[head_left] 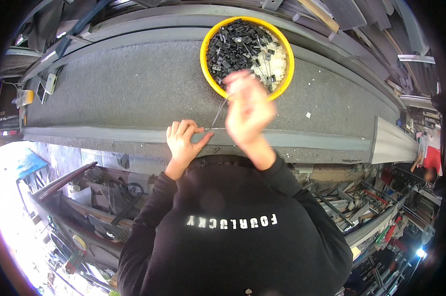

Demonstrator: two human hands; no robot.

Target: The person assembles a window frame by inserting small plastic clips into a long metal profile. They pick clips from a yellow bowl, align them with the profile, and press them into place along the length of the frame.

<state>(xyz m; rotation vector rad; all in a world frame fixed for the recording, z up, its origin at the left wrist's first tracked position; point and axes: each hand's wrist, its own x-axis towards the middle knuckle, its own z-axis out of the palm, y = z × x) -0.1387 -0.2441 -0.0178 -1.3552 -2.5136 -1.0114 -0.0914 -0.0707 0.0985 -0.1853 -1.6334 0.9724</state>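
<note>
A long grey strip, like a metal or plastic profile, lies crosswise on the bench in front of me. My left hand is closed at the strip's far edge, fingers bent over it and thumb lying along it. Smeared by motion, my right hand is raised over the strip, just below the basket. Thin dark wire-like strands run from its fingers down to the strip, close to my left thumb. Its fingertips are too blurred to make out.
Beyond my right hand stands a yellow round basket of small black plastic parts and white ones. White bits dot the grey bench top. At the far left lies a pale handheld device. Cluttered shelves flank me.
</note>
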